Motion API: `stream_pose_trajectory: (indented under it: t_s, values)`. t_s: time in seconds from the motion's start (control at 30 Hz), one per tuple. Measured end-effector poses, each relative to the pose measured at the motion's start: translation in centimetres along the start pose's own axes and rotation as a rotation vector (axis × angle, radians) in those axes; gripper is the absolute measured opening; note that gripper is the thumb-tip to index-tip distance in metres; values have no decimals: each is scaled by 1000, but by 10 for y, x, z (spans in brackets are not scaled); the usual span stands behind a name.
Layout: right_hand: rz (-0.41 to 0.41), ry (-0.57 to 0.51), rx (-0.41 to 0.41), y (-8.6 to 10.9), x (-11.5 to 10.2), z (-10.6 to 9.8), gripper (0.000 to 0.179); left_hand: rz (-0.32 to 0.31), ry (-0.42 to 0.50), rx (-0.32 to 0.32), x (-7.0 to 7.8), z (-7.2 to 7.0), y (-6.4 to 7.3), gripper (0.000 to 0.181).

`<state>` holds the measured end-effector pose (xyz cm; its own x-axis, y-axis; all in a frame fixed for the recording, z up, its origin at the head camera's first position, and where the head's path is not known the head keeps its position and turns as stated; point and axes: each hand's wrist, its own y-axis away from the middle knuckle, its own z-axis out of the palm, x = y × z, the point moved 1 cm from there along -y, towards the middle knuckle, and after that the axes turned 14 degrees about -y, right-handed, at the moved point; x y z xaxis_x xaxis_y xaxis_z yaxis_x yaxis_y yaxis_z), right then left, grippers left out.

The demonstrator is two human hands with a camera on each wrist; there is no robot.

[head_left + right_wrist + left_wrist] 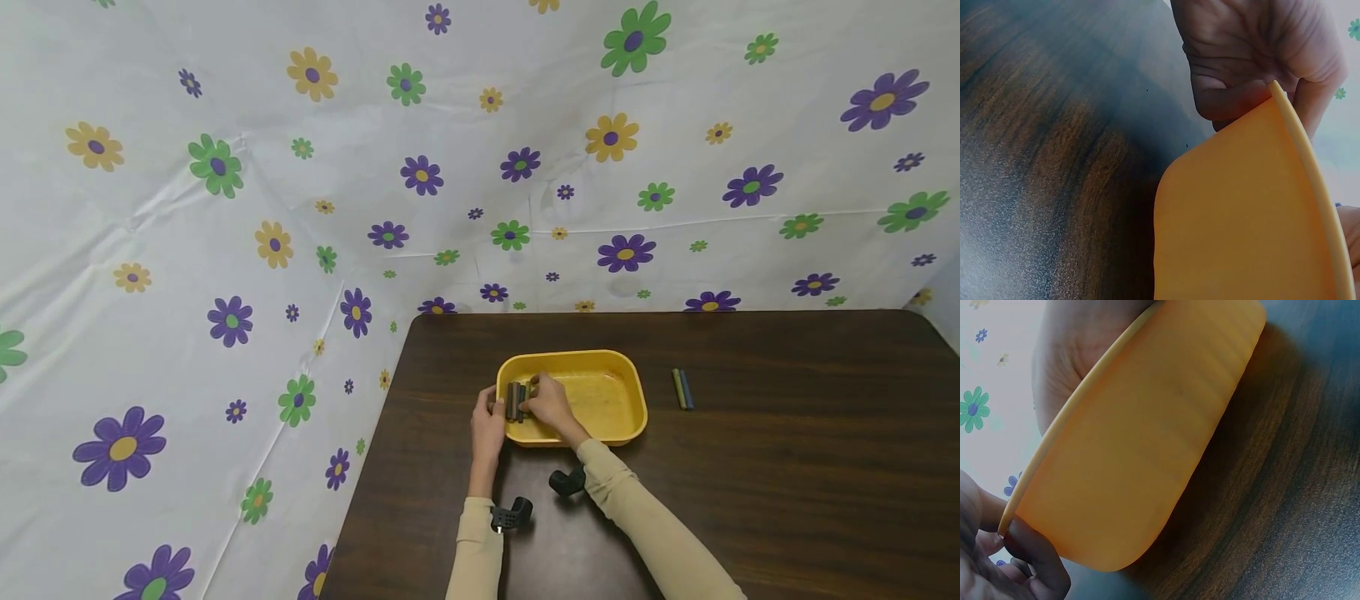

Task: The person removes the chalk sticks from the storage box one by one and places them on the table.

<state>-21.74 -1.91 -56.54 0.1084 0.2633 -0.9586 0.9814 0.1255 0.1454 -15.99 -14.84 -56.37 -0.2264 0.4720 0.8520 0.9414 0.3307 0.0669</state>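
Note:
A yellow plastic tray (600, 440) stands on the table. My left hand (487, 425) grips its left end, thumb and fingers about the rim; in the left wrist view this hand (1016, 556) pinches the rim at the corner. Inside the tray's left end, several dark, crayon-like sticks (513, 402) lie side by side. My right hand (551, 402) reaches over the front wall and pinches an olive stick (528, 390) beside them, its fingers partly covering it. In the right wrist view the tray wall hides most of the right hand (1350, 237).
Two similar sticks, one olive (678, 389) and one blue (687, 390), lie together on the dark wooden table (787, 467) right of the tray. A white flowered sheet (465, 150) hangs behind and to the left.

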Motion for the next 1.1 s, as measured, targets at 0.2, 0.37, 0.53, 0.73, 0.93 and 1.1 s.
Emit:
stream_pose_trajectory:
  t_s: [0.2, 0.37, 0.53, 0.73, 0.93, 1.1]
  values:
    - [-6, 26, -21, 0, -1, 2, 55, 3, -5, 4, 1, -1, 0, 30]
    - [-16, 20, -25, 0, -1, 1, 56, 14, -7, 1, 0, -1, 1, 31]
    - [-27, -23, -20, -1, 1, 0, 59, 8, 3, -8, -1, -1, 1, 31]
    - [-42, -64, -34, 1, 2, -2, 61, -1, 9, -16, -1, -1, 2, 32]
    - [-8, -72, -59, 3, 3, -1, 55, 24, 4, 4, -2, 0, 4, 31]
    - [-4, -72, -57, 4, 2, -1, 54, 5, 6, -11, -1, -1, 5, 32]
